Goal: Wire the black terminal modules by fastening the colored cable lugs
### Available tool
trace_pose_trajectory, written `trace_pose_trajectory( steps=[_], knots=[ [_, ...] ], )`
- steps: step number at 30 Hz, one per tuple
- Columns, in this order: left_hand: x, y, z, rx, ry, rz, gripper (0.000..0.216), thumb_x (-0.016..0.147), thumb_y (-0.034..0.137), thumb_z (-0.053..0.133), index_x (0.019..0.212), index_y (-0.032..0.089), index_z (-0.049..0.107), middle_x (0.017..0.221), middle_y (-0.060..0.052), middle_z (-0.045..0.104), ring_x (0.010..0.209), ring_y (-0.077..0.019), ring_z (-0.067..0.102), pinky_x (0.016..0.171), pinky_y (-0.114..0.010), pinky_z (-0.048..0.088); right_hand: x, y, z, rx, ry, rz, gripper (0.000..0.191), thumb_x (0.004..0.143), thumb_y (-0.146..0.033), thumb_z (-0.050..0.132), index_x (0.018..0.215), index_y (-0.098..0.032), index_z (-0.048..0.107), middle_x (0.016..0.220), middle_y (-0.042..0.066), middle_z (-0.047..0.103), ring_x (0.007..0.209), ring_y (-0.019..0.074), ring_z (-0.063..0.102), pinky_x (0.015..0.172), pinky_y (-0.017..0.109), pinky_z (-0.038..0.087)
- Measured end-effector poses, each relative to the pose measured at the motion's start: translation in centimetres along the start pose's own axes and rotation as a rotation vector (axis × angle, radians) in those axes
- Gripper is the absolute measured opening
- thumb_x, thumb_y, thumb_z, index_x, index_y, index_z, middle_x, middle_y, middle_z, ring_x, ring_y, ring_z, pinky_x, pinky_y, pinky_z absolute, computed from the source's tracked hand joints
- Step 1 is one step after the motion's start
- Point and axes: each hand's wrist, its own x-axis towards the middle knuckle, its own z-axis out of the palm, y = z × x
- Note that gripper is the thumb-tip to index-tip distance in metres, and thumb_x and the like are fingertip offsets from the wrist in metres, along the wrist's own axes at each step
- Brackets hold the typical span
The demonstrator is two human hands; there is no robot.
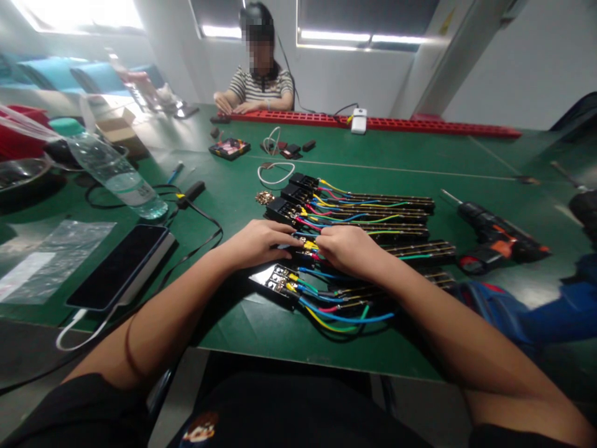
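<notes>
Several long black power strip bases (373, 218) lie side by side on the green table (466, 162), each wired with red, yellow, blue and green wires (345, 317). My left hand (259, 242) rests on the end of one strip, its fingers curled and pressed down on the black housing. My right hand (347, 249) is closed over the same strip's end, fingertips pinched at the yellow and blue wire ends. The nearest strip (275, 280) lies just below both hands, its terminals exposed.
A cordless drill (499, 236) lies to the right. A phone on a power bank (121, 264) and a lying water bottle (112, 168) are at left, with a plastic bag (51, 255). A person sits across the table behind a red strip (420, 126).
</notes>
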Motion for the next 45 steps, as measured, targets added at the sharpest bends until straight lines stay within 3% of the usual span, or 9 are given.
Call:
trace_pose_trajectory(
  steps=[17, 27, 45],
  knots=[
    [0.1, -0.1, 0.0, 0.017, -0.036, 0.011, 0.038, 0.089, 0.031, 0.073, 0.127, 0.034, 0.071, 0.128, -0.01, 0.07, 0.109, -0.0236, 0.071, 0.095, -0.038, 0.058, -0.1, -0.2, -0.4, -0.041, -0.033, 0.008, 0.022, 0.097, -0.021, 0.05, 0.091, -0.015, 0.071, 0.087, 0.008, 0.069, 0.067, 0.0158, 0.05, 0.06, 0.031, 0.022],
    [0.0, -0.4, 0.0, -0.1, -0.025, 0.022, 0.037, 0.092, 0.029, 0.07, 0.129, 0.032, 0.07, 0.134, -0.011, 0.064, 0.119, -0.0246, 0.064, 0.104, -0.043, 0.054, -0.5, 0.1, -0.8, 0.044, -0.061, 0.034, 0.019, 0.098, -0.02, 0.051, 0.091, -0.016, 0.068, 0.088, 0.007, 0.066, 0.069, 0.0153, 0.05, 0.062, 0.028, 0.027],
    [0.1, -0.2, -0.2, -0.125, 0.011, 0.014, 0.034, 0.093, 0.028, 0.069, 0.127, 0.029, 0.072, 0.13, -0.012, 0.069, 0.114, -0.0243, 0.067, 0.1, -0.042, 0.057, -0.6, 0.2, -1.0, 0.105, -0.072, 0.046, 0.016, 0.097, -0.02, 0.053, 0.088, -0.016, 0.066, 0.088, 0.006, 0.065, 0.071, 0.0152, 0.05, 0.063, 0.028, 0.029]
  ],
)
